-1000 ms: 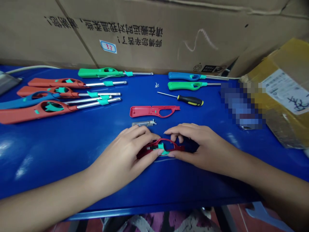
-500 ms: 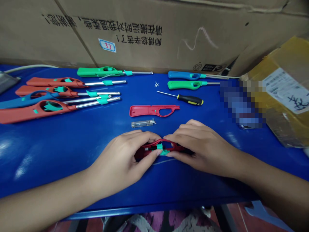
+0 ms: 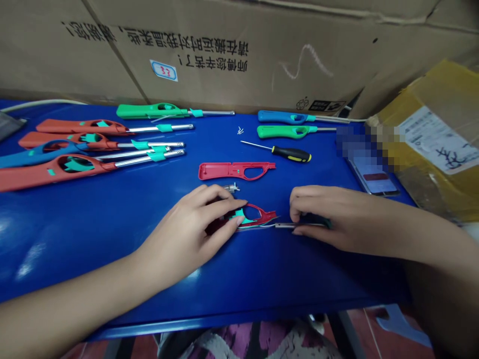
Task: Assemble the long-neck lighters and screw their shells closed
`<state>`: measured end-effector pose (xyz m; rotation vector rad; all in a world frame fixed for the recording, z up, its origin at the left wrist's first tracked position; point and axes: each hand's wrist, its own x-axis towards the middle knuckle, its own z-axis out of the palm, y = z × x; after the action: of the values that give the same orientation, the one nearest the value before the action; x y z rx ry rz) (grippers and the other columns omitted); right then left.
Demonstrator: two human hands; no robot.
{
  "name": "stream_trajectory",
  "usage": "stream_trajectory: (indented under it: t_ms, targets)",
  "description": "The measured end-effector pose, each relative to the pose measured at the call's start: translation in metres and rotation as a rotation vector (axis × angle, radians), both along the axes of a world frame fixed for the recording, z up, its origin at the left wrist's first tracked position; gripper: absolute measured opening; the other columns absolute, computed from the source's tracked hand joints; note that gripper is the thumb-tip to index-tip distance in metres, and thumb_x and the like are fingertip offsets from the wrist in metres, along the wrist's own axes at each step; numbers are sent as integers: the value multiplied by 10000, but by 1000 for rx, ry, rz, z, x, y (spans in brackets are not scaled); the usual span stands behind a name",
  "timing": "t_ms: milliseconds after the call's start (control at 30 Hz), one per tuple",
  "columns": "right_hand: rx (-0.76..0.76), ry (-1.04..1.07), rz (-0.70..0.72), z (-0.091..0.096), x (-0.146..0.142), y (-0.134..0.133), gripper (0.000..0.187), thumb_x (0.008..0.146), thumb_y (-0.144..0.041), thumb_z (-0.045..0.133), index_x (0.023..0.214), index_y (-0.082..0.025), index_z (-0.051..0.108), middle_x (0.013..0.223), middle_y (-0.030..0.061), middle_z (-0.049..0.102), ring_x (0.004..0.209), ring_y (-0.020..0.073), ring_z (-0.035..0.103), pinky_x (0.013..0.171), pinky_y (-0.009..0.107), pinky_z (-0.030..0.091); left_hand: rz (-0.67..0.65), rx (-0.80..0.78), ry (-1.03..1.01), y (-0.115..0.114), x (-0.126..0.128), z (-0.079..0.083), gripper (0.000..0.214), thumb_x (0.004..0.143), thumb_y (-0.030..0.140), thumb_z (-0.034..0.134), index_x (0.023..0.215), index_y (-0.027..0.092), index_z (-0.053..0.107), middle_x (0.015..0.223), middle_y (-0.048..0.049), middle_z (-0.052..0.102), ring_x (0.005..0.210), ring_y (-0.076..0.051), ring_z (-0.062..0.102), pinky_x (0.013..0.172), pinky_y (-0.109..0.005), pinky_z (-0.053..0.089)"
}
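My left hand [image 3: 194, 229] is closed around the handle end of a red lighter housing half [image 3: 267, 215], its thumb by the green trigger [image 3: 239, 215]. Between finger and thumb, my right hand [image 3: 329, 219] grips the metal tube [image 3: 284, 226] of the lighter, just right of the housing. A thin pale wire [image 3: 258, 227] runs from the housing to the tube. Most of the tube is hidden under the right hand. Behind my left fingers the tip of a clear fuel tank [image 3: 232, 188] shows. Farther back lies the other red housing half [image 3: 217, 171], inner side up.
A black-and-yellow screwdriver [image 3: 292, 153] and small screws [image 3: 240, 130] lie behind. Several lighters, one a red-orange lighter [image 3: 56, 172], lie at left; a blue lighter [image 3: 280, 117] and a green lighter [image 3: 277, 131] lie at back right. A phone [image 3: 374, 174] rests by a taped box [image 3: 441, 134].
My right hand has moved right, drawing the metal tube away from the red housing half. My left hand has shifted slightly and now covers most of the fuel tank.
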<state>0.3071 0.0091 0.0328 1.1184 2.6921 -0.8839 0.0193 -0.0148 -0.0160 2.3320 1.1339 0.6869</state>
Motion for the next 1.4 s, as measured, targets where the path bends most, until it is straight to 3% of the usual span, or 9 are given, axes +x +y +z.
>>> stream_trajectory:
  t_ms: [200,500,833,1100,1267,1400]
  targets:
    - [96,45,-32,1,-3,3,71,961,-215,566,941,-240,629,928,18,695,840,186,642,730,314,449,-15,-20,-41,2,-1,-1,274,975,261,608,1227,213,707,1129,-71,647,1034,-196,637,901,-344,536]
    - [51,-3,-34,2,-2,6,56,919,-224,605,926,-245,656,916,11,704,813,186,634,689,303,426,-69,2,-43,1,3,3,289,993,209,554,1244,229,696,1217,-87,623,1155,-222,602,980,-383,508]
    - [15,-10,-12,6,-5,4,47,935,-206,592,915,-219,632,940,17,685,853,184,619,735,310,423,-108,-14,74,12,39,14,80,911,253,689,936,234,763,1171,-52,652,1091,-250,605,976,-460,482]
    - [29,-6,-30,6,-5,2,47,930,-198,594,904,-219,628,920,8,684,821,173,609,693,295,400,-70,-115,-78,16,39,17,56,870,195,718,828,216,749,1008,-20,713,968,-199,658,906,-379,509]
    - [47,7,-16,7,-3,0,71,926,-191,584,884,-221,631,905,11,684,822,180,609,686,294,391,-157,-4,-13,12,37,27,68,900,170,681,885,202,738,922,-5,753,902,-193,659,846,-349,509]
    - [47,0,-18,7,-3,-1,80,919,-162,577,890,-218,627,904,6,681,825,175,604,693,296,394,-144,157,46,9,36,29,111,938,187,643,994,182,739,914,-22,763,839,-199,664,787,-351,515]
